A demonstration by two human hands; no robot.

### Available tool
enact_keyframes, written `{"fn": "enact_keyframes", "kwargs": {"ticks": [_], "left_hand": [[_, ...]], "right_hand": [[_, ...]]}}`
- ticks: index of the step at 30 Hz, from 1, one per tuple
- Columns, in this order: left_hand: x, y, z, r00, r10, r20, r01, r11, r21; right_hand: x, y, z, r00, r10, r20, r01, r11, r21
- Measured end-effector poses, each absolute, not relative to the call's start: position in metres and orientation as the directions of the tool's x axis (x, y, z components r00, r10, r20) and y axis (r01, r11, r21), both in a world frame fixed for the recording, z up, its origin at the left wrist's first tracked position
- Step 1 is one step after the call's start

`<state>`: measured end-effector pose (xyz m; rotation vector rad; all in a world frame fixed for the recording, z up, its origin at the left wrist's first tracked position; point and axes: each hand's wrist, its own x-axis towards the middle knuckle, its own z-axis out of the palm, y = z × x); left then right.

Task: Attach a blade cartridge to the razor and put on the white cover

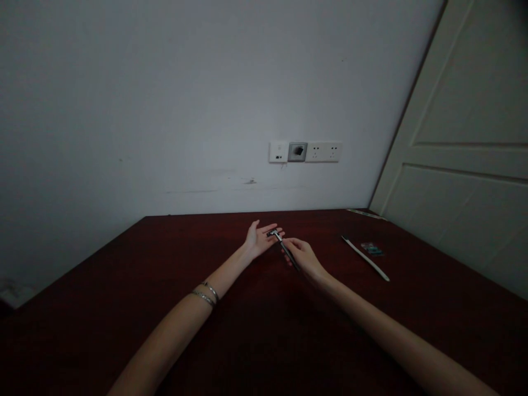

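My right hand (304,257) is closed round the dark handle of a small razor (281,243), whose metal head points left and up. The razor's head rests at the fingertips of my left hand (259,237), which is held palm up with its fingers stretched out above the dark red table (173,275). Two thin bangles (206,292) circle my left forearm. Both arms reach forward over the middle of the table.
A long thin white strip (365,258) lies on the table to the right of my hands, with a small teal packet (372,249) beside it. Wall sockets (305,152) sit above the far edge. A pale door (466,165) stands at the right.
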<state>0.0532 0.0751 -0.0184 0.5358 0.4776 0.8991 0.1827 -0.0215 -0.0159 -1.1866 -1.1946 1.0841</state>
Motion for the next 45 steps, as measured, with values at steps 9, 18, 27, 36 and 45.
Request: {"fn": "enact_keyframes", "kwargs": {"ticks": [9,18,27,36,45], "left_hand": [[0.05,0.066,-0.03,0.582,0.789,-0.198,-0.553,0.562,0.615],[0.057,0.056,-0.03,0.371,0.913,-0.171,-0.324,0.3,0.897],[0.053,0.014,-0.019,0.412,0.91,0.039,-0.096,0.001,0.995],[0.031,0.009,0.0,0.379,0.911,0.163,-0.002,-0.175,0.985],[-0.018,0.025,-0.009,0.292,0.955,-0.044,0.663,-0.17,0.729]], "right_hand": [[0.16,-0.032,-0.032,0.014,0.998,-0.059,-0.243,-0.054,-0.968],[0.184,-0.017,-0.021,0.173,0.984,0.045,-0.239,0.087,-0.967],[0.181,-0.006,-0.011,0.175,0.962,0.208,-0.087,0.225,-0.97],[0.147,-0.004,-0.008,0.033,0.984,0.177,-0.126,0.18,-0.976],[0.263,0.001,-0.009,-0.031,0.933,0.36,0.825,0.227,-0.518]]}}
